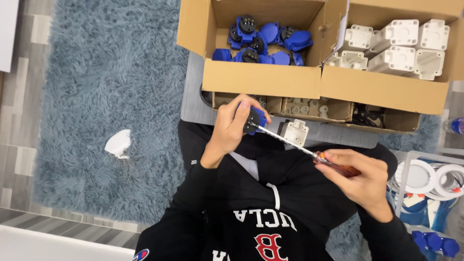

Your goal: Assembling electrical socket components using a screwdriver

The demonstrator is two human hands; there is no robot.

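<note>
1. Head view – left hand (pixel 231 126) clamped round a small blue part (pixel 254 119) with a black round insert, held up just in front of the near wall of the left carton (pixel 261 77).
2. Right hand (pixel 360 181) closed on the amber handle of a screwdriver (pixel 309 152); long shaft running up and left, tip set against the part's black face.
3. Risk of the tip slipping out of the screw head – long shaft, grip far from the tip, part held in the air with no bench under it. Likely cost: a scratched face or a jab to the left fingers wrapped close beside the tip.
4. Risk of the part twisting in the grip under torque; only fingertips and thumb steadying it.
5. Risk of a loose screw dropping into the lap or the shaggy blue rug (pixel 96 121), hard to find there.
6. White housing (pixel 295 131) sitting just below the shaft, near enough to be knocked by a slip.
7. Look of the part: glossy blue plastic, squarish body, dark circular socket in the middle; mostly hidden by the fingers, screw itself too small to tell.
8. More of the same blue parts (pixel 263 41) heaped in the left carton; white housings (pixel 396 46) stacked in the right one.
</note>
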